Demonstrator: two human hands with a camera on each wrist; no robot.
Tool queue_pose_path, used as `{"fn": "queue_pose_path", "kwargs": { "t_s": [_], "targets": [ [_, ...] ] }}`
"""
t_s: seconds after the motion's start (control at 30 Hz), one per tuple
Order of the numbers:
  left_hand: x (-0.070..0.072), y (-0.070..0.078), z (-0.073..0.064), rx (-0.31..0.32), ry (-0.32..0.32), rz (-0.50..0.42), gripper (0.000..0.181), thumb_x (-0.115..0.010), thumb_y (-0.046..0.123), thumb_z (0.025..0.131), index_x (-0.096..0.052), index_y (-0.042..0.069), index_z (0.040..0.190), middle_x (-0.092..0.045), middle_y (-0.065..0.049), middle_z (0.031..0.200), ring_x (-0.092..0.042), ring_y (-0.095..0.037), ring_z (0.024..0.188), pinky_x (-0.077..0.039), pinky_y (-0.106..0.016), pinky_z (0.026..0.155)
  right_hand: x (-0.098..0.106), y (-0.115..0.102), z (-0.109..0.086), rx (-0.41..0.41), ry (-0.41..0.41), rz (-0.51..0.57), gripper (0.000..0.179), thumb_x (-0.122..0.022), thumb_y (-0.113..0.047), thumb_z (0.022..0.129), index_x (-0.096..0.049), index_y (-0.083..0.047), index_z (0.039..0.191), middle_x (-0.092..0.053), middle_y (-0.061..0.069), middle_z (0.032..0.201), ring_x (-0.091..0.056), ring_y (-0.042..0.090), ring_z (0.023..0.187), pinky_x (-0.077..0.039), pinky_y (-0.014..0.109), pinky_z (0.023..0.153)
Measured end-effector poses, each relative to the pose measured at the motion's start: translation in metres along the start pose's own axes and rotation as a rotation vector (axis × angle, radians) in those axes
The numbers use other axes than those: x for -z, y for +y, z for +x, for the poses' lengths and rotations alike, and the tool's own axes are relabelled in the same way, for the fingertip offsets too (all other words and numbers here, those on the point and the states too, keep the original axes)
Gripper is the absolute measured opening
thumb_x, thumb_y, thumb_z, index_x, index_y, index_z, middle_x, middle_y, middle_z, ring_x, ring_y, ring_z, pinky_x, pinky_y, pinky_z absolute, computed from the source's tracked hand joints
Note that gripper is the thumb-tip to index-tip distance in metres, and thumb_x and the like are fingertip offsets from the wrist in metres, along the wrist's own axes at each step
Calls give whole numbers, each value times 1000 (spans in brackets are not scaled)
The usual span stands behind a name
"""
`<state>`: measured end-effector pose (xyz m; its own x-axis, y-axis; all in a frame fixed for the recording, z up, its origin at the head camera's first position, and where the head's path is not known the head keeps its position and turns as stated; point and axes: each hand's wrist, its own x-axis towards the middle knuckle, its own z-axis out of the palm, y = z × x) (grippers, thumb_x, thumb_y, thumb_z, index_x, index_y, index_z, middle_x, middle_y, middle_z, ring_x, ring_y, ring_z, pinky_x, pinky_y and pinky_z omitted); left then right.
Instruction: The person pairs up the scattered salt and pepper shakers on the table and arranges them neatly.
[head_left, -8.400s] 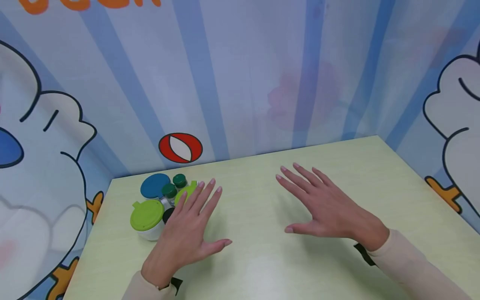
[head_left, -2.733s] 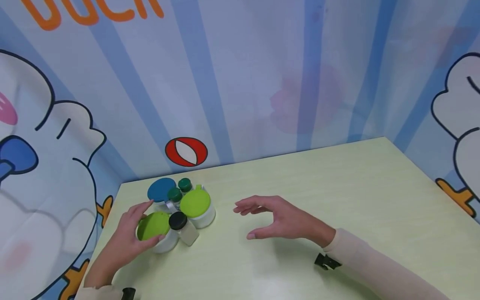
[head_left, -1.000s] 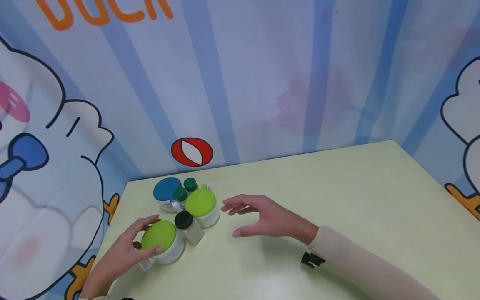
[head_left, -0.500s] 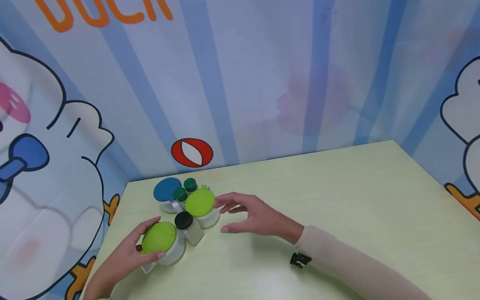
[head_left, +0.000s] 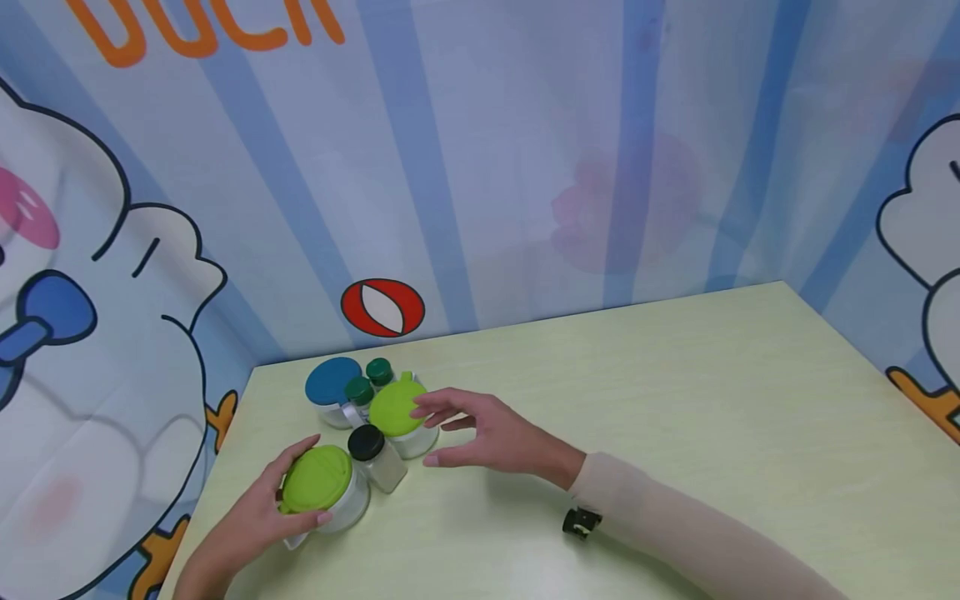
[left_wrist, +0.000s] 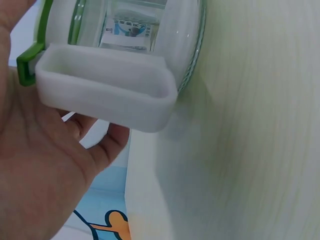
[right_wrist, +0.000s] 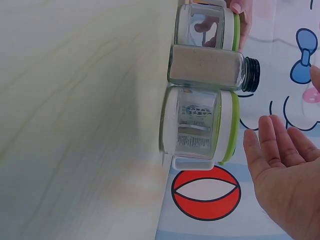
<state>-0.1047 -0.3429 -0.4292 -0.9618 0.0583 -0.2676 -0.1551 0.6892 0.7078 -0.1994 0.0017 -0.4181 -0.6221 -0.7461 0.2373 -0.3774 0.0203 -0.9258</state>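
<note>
In the head view my left hand (head_left: 251,512) holds the front-left seasoning jar (head_left: 348,504), thumb at its near side and fingers round the far side. This jar has a lime-green lid and clear glass walls; its white handle (left_wrist: 105,90) faces my palm in the left wrist view. My right hand (head_left: 491,433), fingers loosely bent and thumb apart, hovers at a second green-lidded jar (head_left: 408,442), fingertips overlapping its lid. Between the jars stands a square glass shaker (head_left: 386,468) with a black cap, full of pale powder, which the right wrist view shows from the side.
Behind the jars are a blue-lidded jar (head_left: 333,383) and two green-capped bottles (head_left: 359,391), all close together. The pale table (head_left: 637,383) runs to the right; a printed blue backdrop (head_left: 510,167) rises along its back and sides.
Both hands were spread over the table earliest. My left hand has since gone to the front-left jar, whose handle has come into view; my right hand has moved left to the second jar.
</note>
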Motion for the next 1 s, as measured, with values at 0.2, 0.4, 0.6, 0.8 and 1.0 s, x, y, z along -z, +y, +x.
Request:
{"fn": "queue_pose_path", "kwargs": {
  "t_s": [0.2,0.4,0.6,0.8,1.0],
  "targets": [
    [-2,-1,2,23,-11,-26,109,-86,33,81,-14,17,162,-31,-22,157,-42,-40,131,-43,-62,105,-5,5,6,-22,-8,15,67,-80,-25,89,-50,-12,148,-61,-1,139,-60,24,125,-50,44,107],
    [-2,-1,4,43,-25,-32,109,-87,32,80,-14,17,161,-36,-22,153,-46,-38,127,-44,-61,103,-9,5,11,-24,0,28,65,-80,-23,89,-51,-11,146,-62,-1,137,-61,23,122,-50,48,106],
    [-4,-1,4,70,-20,-48,105,-87,32,80,-18,15,158,-39,-21,150,-47,-36,125,-44,-60,104,-13,5,18,-24,0,24,63,-79,-23,90,-52,-12,146,-63,0,137,-63,23,121,-51,48,104],
    [-4,0,3,65,-12,-61,101,-86,31,81,-20,12,155,-39,-19,151,-45,-35,127,-41,-57,105,-19,8,26,-6,-17,24,62,-79,-22,90,-53,-12,145,-62,0,137,-65,16,118,-52,49,103],
    [-5,-1,2,64,-17,-96,101,-85,28,82,-18,11,154,-36,-18,153,-43,-35,130,-38,-58,107,-25,8,31,-18,-45,28,60,-77,-21,91,-52,-12,146,-61,0,139,-65,18,118,-52,48,104]
  ]
}}
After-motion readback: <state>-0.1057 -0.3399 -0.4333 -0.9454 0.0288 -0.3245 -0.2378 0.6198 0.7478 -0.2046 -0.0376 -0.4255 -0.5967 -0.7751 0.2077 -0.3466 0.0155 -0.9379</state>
